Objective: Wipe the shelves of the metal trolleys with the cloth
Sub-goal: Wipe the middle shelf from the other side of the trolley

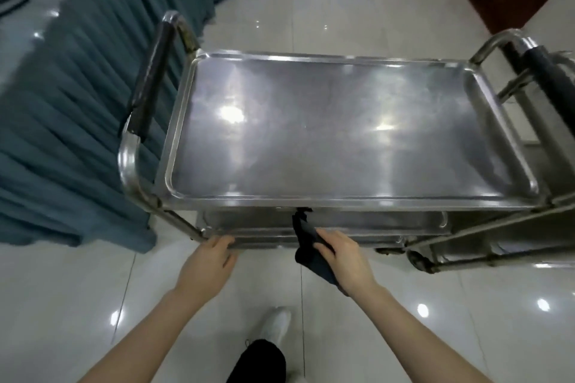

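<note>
Lower centre: the right hand (345,256) grips a dark crumpled cloth (306,246), whose top end reaches the lower shelf (373,220) of the shiny stainless-steel trolley (127,165). Left of it, the left hand (207,261) lays nearly straight fingers on a lower front rim. The gleaming top shelf (311,149) fills mid-frame, and a second metal trolley (541,71) sits at the right edge.
</note>
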